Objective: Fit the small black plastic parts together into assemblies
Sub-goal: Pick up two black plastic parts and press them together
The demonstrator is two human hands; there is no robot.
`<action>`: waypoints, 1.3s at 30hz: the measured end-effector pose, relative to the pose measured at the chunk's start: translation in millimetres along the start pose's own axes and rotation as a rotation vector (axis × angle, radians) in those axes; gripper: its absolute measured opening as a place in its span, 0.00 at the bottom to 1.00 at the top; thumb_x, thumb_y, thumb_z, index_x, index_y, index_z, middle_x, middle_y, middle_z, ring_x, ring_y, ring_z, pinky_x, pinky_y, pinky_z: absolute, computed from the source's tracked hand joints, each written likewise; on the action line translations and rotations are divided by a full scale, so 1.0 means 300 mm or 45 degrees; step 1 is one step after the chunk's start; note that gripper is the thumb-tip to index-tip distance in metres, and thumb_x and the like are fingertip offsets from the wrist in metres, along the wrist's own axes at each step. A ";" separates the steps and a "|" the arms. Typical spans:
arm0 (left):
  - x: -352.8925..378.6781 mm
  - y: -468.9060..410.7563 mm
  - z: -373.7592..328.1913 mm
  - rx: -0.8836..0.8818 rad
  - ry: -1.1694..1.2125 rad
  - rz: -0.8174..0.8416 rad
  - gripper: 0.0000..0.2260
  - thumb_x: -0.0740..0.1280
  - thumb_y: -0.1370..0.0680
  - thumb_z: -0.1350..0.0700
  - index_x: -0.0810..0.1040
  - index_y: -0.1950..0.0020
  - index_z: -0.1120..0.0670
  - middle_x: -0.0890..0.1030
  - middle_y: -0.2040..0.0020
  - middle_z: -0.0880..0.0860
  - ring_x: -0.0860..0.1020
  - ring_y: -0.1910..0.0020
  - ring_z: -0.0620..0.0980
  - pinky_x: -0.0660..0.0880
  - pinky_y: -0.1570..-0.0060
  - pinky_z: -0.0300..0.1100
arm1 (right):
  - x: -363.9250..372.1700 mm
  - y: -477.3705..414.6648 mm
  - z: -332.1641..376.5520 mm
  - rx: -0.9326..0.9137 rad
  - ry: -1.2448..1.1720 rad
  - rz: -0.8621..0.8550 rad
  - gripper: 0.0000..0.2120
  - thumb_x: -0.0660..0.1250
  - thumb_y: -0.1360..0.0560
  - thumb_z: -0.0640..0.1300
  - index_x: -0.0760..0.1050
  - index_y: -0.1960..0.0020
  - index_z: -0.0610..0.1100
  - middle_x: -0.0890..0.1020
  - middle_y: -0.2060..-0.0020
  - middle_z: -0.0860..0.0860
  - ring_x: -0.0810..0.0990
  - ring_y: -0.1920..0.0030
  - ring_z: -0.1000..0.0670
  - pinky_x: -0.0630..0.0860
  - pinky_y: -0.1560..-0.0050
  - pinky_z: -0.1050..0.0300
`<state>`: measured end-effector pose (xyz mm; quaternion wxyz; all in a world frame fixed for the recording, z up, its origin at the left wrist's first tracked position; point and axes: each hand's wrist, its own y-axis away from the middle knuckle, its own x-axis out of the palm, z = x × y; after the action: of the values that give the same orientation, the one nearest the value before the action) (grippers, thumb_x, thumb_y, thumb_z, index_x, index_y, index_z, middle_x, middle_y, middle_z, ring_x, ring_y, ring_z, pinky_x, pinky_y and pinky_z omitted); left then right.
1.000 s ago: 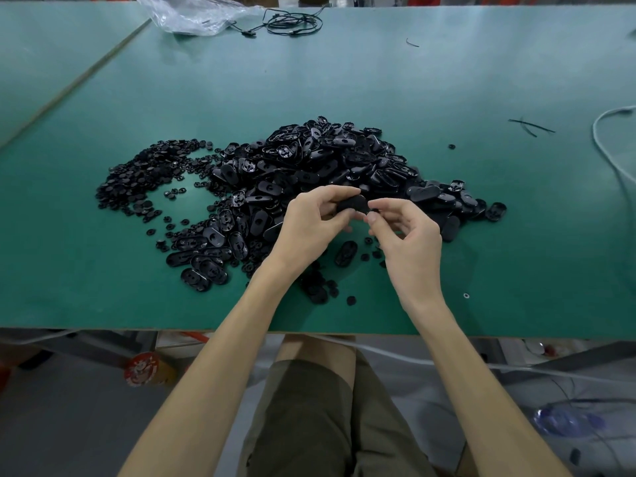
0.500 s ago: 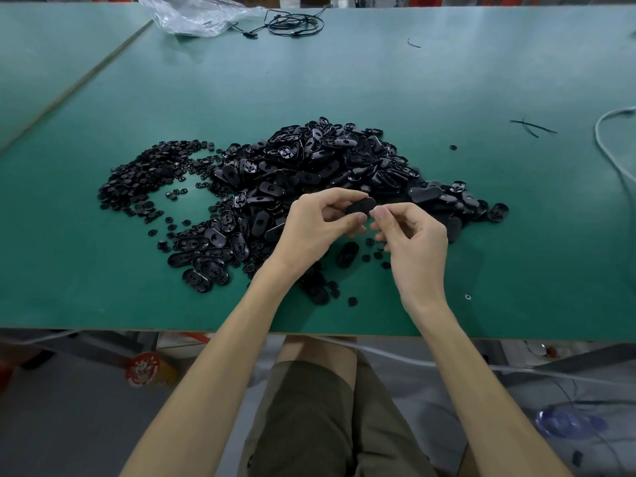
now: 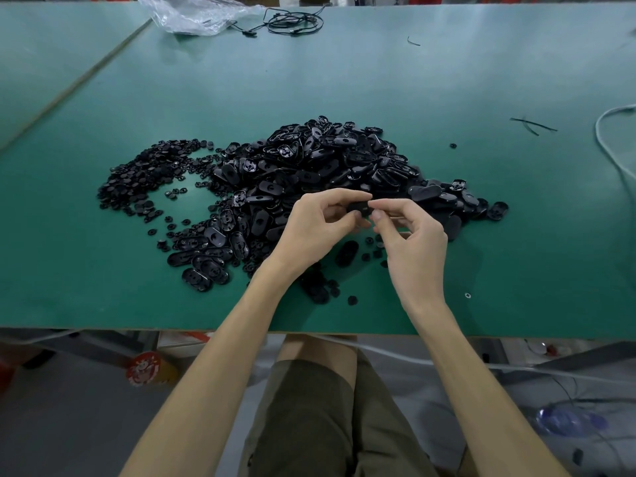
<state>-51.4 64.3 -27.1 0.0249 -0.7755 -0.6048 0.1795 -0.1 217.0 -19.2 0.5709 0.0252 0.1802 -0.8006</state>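
You are seated at a green table with a large pile of black plastic parts spread across its middle. Just in front of that pile, raised off the table, both of your hands meet on one oval part. Your left hand holds it with the fingers curled over the top and the thumb underneath. Your right hand pinches the part's right end between thumb and forefinger, the other fingers loosely curled. Whether a small round piece sits under those fingertips cannot be told. To the left of the pile lies a flatter heap of small round pieces, and a few loose parts lie in front of the pile, beneath your hands. The work looks far from done — the pile is large, and no separate group of finished assemblies can be made out. Compared with half a second ago, your hands are in almost the same spot in front of the pile, but your right fingertips have closed in from just beside the part to touch its end. This suggests you are pressing a fit home.
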 end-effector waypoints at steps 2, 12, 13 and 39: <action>0.000 0.000 -0.002 -0.006 0.029 -0.011 0.12 0.68 0.19 0.68 0.82 0.36 0.62 0.87 0.48 0.57 0.87 0.52 0.52 0.84 0.47 0.48 | -0.001 -0.001 -0.001 0.000 0.019 -0.009 0.07 0.70 0.19 0.39 0.85 0.46 0.48 0.87 0.55 0.58 0.85 0.52 0.55 0.81 0.48 0.54; 0.001 -0.002 -0.008 0.016 0.101 -0.008 0.11 0.71 0.20 0.65 0.84 0.38 0.62 0.87 0.49 0.57 0.86 0.53 0.51 0.83 0.52 0.43 | 0.004 0.002 -0.009 0.014 0.001 -0.063 0.03 0.70 0.19 0.38 0.80 0.46 0.44 0.85 0.59 0.54 0.86 0.61 0.56 0.79 0.56 0.64; 0.001 -0.002 -0.009 0.013 0.103 -0.008 0.11 0.71 0.20 0.65 0.84 0.38 0.62 0.87 0.49 0.56 0.86 0.53 0.50 0.83 0.52 0.42 | 0.003 0.002 -0.009 0.020 0.004 -0.067 0.03 0.70 0.19 0.38 0.81 0.47 0.44 0.85 0.59 0.54 0.86 0.61 0.57 0.78 0.57 0.66; -0.001 0.003 -0.020 0.038 0.018 -0.006 0.10 0.74 0.22 0.64 0.85 0.40 0.62 0.87 0.48 0.56 0.86 0.50 0.55 0.83 0.49 0.45 | 0.006 0.005 -0.003 -0.023 0.054 -0.089 0.06 0.72 0.20 0.39 0.78 0.49 0.50 0.83 0.54 0.57 0.82 0.53 0.54 0.79 0.50 0.60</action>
<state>-48.7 64.7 -21.6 0.0413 -0.7748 -0.6038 0.1828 0.7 215.3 -20.9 0.5386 0.0308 0.2003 -0.8178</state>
